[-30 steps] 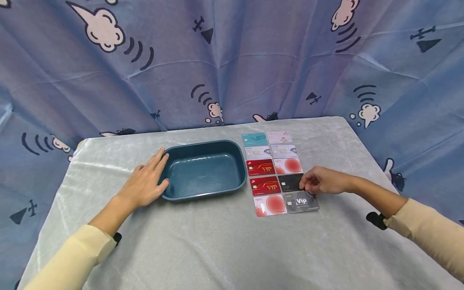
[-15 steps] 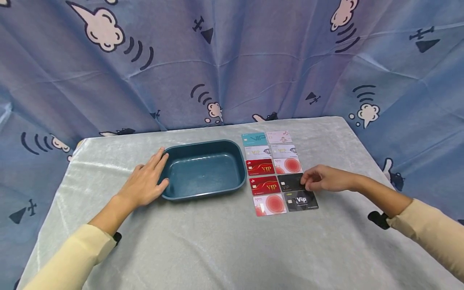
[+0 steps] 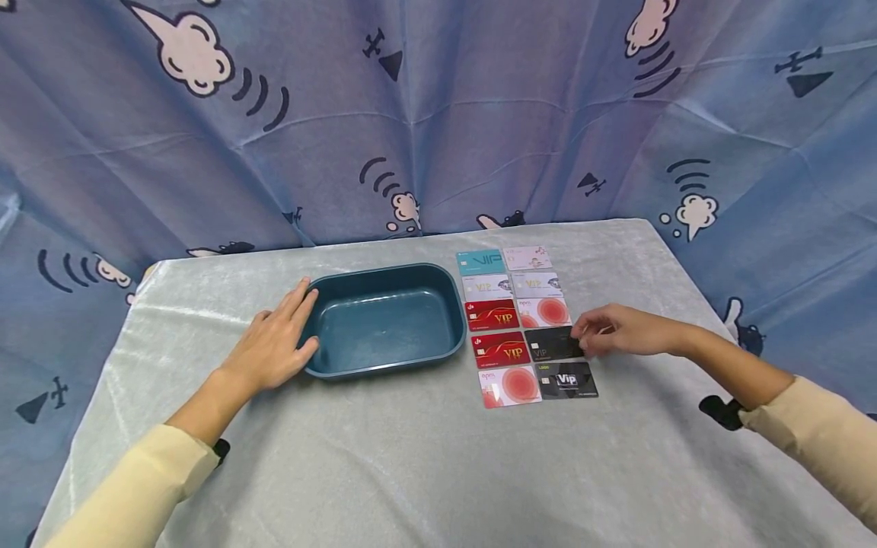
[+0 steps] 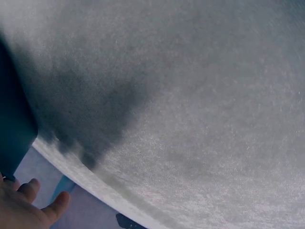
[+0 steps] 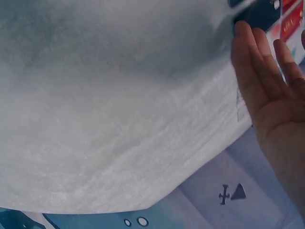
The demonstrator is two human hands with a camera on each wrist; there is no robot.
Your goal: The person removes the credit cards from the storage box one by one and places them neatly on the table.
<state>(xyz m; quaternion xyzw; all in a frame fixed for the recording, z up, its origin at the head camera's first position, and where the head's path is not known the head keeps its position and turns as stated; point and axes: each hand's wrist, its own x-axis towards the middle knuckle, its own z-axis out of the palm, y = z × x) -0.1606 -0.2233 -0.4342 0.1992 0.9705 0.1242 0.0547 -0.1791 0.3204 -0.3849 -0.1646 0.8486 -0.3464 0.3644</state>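
A dark teal oblong basin (image 3: 384, 327) stands left of centre in the head view. My left hand (image 3: 270, 342) lies at its left end with fairly straight fingers on the rim; the left wrist view catches only part of that hand (image 4: 28, 205). Two columns of VIP-style plastic cards lie flat right of the basin. My right hand (image 3: 626, 332) is at the right edge of a black VIP card (image 3: 551, 345), fingertips over or touching its edge. In the right wrist view its fingers (image 5: 257, 71) are extended, apart from the thumb. Below lies a black card with white Vip lettering (image 3: 566, 380).
Other cards include a teal one (image 3: 480, 263), a pink one (image 3: 527, 259), a red one (image 3: 501, 350) and a white one with a red circle (image 3: 510, 387). A pale velvety cloth (image 3: 411, 464) covers the table. Behind it hangs a blue printed curtain (image 3: 452, 114).
My right hand has drawn slightly up and to the right, off the lower black card. That card has shifted a little left and lost its grey sheen. My left hand stays put.
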